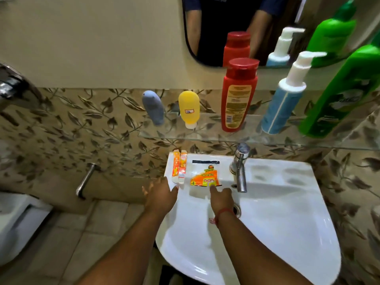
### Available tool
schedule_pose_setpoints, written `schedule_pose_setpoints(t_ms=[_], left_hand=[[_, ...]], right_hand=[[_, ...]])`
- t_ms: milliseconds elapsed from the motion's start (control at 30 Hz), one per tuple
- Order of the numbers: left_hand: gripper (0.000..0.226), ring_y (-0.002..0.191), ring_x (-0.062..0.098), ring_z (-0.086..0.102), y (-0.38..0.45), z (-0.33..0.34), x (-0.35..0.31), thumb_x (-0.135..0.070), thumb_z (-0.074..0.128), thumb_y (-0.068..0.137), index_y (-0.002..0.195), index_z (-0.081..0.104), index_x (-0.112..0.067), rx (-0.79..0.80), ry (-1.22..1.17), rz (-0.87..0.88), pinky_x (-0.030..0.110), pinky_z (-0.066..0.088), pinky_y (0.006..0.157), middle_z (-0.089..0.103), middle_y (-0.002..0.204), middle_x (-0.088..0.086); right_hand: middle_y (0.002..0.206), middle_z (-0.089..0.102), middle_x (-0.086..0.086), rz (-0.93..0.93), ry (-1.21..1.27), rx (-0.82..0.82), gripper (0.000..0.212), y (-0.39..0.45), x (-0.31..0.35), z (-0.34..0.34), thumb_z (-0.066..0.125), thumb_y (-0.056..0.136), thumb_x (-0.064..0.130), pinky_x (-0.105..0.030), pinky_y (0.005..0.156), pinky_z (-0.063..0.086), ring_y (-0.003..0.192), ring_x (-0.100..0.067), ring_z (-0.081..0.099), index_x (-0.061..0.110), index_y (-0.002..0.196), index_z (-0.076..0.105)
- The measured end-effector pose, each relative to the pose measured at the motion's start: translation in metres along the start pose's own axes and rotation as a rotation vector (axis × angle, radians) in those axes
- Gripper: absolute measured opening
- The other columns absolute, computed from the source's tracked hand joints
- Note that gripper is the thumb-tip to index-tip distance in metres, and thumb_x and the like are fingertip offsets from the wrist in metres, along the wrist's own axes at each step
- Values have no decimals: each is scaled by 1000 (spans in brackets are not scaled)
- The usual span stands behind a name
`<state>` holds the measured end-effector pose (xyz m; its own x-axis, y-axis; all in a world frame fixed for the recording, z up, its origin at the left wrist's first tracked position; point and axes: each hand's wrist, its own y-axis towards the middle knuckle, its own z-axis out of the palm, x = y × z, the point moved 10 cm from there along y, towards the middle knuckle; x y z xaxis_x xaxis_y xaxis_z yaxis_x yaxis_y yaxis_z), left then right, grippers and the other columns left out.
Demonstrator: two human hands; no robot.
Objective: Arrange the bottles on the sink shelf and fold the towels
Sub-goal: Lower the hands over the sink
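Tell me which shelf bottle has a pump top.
The light blue bottle, between the red bottle and the green bottle: its white pump head is unique; the others have plain caps.

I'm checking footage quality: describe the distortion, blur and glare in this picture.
Head view: wide-angle bending tilts the green bottle and blue pump bottle inward; the edges are soft; glare patches sit on the sink rim; the hands cast faint shadows.

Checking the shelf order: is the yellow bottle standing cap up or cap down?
Cap down. The yellow bottle stands on the glass shelf with its white cap at the bottom, rounded end up.
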<state>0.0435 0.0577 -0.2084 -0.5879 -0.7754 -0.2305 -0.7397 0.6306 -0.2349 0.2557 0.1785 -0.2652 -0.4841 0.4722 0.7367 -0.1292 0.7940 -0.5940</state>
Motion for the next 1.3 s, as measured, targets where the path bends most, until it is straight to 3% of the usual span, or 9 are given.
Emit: schedule_pose_setpoints(t_ms=[100, 267, 400, 533, 633, 800, 1000, 1200, 1300], left_hand=[[45, 130, 29, 46, 19, 7, -5, -50, 51, 98, 131, 57, -20, -52, -48, -13, 47, 35, 108, 57, 136, 5], [54, 127, 31, 44, 47, 12, -18, -55, 55, 95, 131, 55, -15, -95, -91, -46, 45, 37, 100, 53, 135, 10], [65, 129, 30, 43, 57, 19, -25, -60, 61, 90, 135, 50, -14, -109, -58, -62, 44, 36, 101, 48, 137, 9], [63, 128, 28, 44, 62, 25, -28, -57, 66, 87, 132, 49, -16, -117, -38, -68, 42, 36, 99, 50, 134, 7], [63, 127, 27, 45, 66, 27, -28, -54, 71, 85, 130, 49, -16, -118, -49, -69, 41, 36, 99, 52, 132, 6], [45, 125, 27, 48, 71, 28, -25, -45, 68, 91, 123, 56, -16, -98, -133, -77, 43, 35, 99, 59, 128, 6], [13, 97, 32, 64, 64, 22, -18, -12, 64, 95, 107, 66, -8, -86, -603, -46, 33, 46, 76, 70, 106, 12], [13, 49, 9, 57, 18, 36, 31, -23, 59, 102, 94, 54, -14, -34, -1158, -259, 26, 45, 49, 64, 81, 13], [22, 44, 9, 53, -4, 34, 69, -31, 63, 99, 96, 54, -12, -91, -1266, -323, 26, 44, 45, 61, 73, 10]], right_hand=[[136, 54, -21, 141, 161, -44, 67, 27, -8, 9, 62, 93, 44, -42, 98, 47, 121, -39, 54, 0, 138, 40], [119, 63, -15, 244, 344, -45, 55, 53, -18, 24, 69, 82, 43, -52, 95, 52, 107, -35, 61, 8, 123, 57], [113, 64, -13, 260, 374, -56, 48, 61, -24, 31, 68, 83, 40, -47, 83, 53, 104, -34, 63, 8, 118, 59], [92, 70, -16, 177, 337, -105, 22, 59, -18, 26, 64, 88, 32, -47, 83, 54, 86, -33, 67, 11, 85, 64], [77, 68, -9, 136, 374, -108, 21, 54, -16, 25, 61, 92, 29, -36, 66, 49, 67, -23, 62, 9, 87, 63], [75, 65, 0, 106, 474, -123, 15, 45, -17, 25, 61, 97, 27, -29, 58, 47, 67, -15, 64, 17, 85, 59], [89, 66, -4, 80, 539, -94, 9, 31, -13, 27, 56, 100, 22, -29, 65, 54, 75, -18, 66, 14, 102, 59], [81, 60, -1, 20, 580, 11, 14, -2, -1, 51, 57, 101, 20, -27, 63, 54, 70, -14, 63, 18, 87, 56], [78, 60, -1, -19, 574, 107, 13, -23, 8, 83, 56, 101, 20, -28, 63, 55, 67, -14, 61, 17, 89, 57]])
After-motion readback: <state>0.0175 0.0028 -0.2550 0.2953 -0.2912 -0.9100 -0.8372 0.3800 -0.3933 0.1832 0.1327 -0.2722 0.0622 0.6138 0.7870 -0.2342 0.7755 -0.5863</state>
